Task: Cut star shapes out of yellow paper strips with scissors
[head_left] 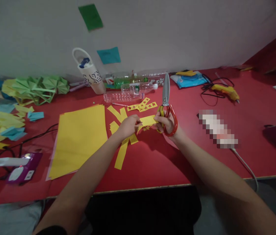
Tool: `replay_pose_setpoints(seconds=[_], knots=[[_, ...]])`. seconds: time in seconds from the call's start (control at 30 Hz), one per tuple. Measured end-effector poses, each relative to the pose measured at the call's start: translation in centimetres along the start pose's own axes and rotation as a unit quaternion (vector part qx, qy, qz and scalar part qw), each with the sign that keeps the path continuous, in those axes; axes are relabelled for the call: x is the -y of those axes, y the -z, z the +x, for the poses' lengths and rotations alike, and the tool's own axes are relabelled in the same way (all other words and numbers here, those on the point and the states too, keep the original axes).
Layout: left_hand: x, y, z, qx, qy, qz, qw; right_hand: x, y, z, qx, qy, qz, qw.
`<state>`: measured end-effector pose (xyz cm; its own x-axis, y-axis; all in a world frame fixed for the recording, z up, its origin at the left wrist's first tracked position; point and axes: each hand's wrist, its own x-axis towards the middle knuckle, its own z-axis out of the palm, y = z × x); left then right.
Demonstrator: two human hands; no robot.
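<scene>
Between my two hands a short yellow paper strip (148,121) is held above the table. My left hand (128,126) is closed, pinching the strip's left end. The strip's right end is gripped by my right hand (168,124), which also holds scissors (166,90) with red and yellow handles. Their blades point up, away from the paper, and look closed together. Small yellow paper stars (147,129) show just below the strip. Other yellow strips (121,156) lie crossed under and around my left hand. Behind the hands are yellow strips with star-shaped holes (149,106).
A stack of yellow sheets (79,140) lies left. Plastic bottles (125,96) and a white tumbler (92,78) are at the back. Rightward are a wipes pack (189,80), yellow glue gun (226,92) and a blurred-out item with a cable (245,163). Folded paper (41,88) sits far left.
</scene>
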<state>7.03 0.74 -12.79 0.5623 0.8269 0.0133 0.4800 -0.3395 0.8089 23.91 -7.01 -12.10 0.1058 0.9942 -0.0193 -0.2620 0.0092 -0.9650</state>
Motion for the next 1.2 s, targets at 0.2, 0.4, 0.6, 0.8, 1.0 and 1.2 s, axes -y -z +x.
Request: replay_pose_setpoints(seconds=[0.2, 0.4, 0.6, 0.8, 1.0, 1.2], knots=[[-0.6, 0.6, -1.2, -0.001, 0.093, -0.189, 0.978, -1.0, 0.0, 0.2, -0.015, 0.011, -0.030, 0.999], [-1.5, 0.5, -3.6, 0.052, 0.117, -0.354, 0.926, -1.1, -0.3, -0.1, -0.057, -0.002, -0.125, 0.991], [-1.1, 0.0, -4.6, 0.013, 0.116, -0.321, 0.940, -1.2, -0.6, -0.5, -0.015, 0.002, -0.131, 0.991], [-1.0, -0.1, -5.2, 0.019, 0.132, -0.350, 0.927, -1.9, -0.9, -0.7, 0.047, -0.049, -0.102, 0.992], [-0.6, -0.8, -5.6, 0.060, 0.158, -0.378, 0.910, -1.4, -1.8, -1.5, 0.053, -0.070, -0.169, 0.982], [-0.4, -0.6, -5.5, 0.047, 0.148, -0.335, 0.930, -0.8, -2.3, -1.9, 0.057, -0.072, -0.200, 0.975]])
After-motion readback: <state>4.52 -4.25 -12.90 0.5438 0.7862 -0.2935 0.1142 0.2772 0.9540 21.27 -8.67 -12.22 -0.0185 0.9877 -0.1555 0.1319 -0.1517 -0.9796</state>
